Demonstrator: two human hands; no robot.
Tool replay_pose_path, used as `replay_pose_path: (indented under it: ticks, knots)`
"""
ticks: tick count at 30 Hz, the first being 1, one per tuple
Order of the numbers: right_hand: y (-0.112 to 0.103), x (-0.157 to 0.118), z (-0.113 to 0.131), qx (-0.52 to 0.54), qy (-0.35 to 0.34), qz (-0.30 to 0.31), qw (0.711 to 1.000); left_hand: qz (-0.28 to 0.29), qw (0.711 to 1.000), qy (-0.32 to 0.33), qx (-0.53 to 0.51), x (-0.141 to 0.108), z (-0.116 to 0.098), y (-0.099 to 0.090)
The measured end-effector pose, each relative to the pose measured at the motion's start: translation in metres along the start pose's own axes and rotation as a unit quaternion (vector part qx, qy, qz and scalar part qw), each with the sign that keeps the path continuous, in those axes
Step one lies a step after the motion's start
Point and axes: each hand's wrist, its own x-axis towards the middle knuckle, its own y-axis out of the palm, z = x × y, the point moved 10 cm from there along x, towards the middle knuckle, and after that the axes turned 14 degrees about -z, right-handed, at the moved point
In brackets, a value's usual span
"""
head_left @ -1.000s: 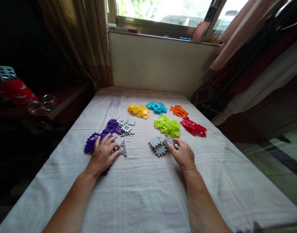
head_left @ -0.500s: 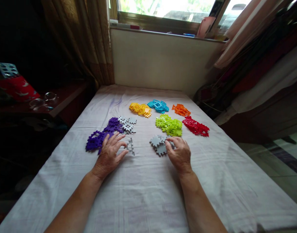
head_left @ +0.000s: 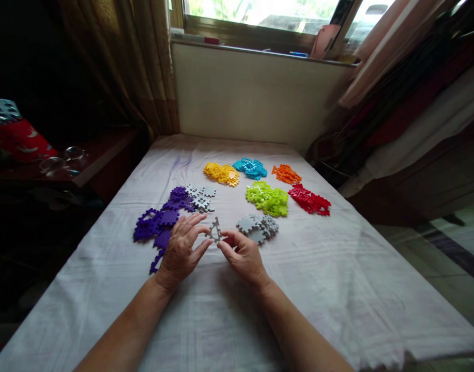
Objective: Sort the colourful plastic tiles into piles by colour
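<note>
A small grey triangular interlocking tile with toothed edges and a cut-out middle is held upright over the cloth. My left hand pinches its left side between thumb and fingertips. On its right side, the thumb and index finger of my right hand are closed on it. Purple tiles lie beside and partly behind my left hand. Just beyond my right hand is a heap of grey tiles. Lighter grey tiles, some with window-like holes, rest past my left fingertips.
Farther back on the cloth-covered table lie yellow tiles, blue tiles, orange tiles, lime green tiles and red tiles. Glasses and a red pouch sit on a dark side table.
My right hand has left the grey heap and moved left to the triangular tile. The tile now stands between both hands, slightly right of its earlier place.
</note>
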Motion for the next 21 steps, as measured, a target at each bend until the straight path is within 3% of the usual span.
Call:
replay_pose_path:
  ticks: [4,9,12,15,21]
  knots:
    - [-0.020,0.011,-0.006,-0.006,0.012,-0.038,0.999,0.019,1.000,-0.006,-0.005,-0.001,0.002,0.004]
    - [-0.098,0.032,-0.023,-0.105,0.025,-0.173,0.979,0.012,1.000,-0.007,0.008,-0.001,0.012,0.000]
    - [-0.135,0.040,-0.034,-0.169,0.040,-0.209,0.962,0.008,0.999,-0.022,0.024,-0.001,0.019,-0.002]
    - [-0.145,0.043,-0.044,-0.200,0.055,-0.188,0.960,-0.001,0.999,-0.036,0.037,-0.001,0.026,-0.004]
    - [-0.137,0.043,-0.053,-0.257,0.068,-0.125,0.956,-0.012,0.997,-0.046,0.062,-0.001,0.039,-0.010]
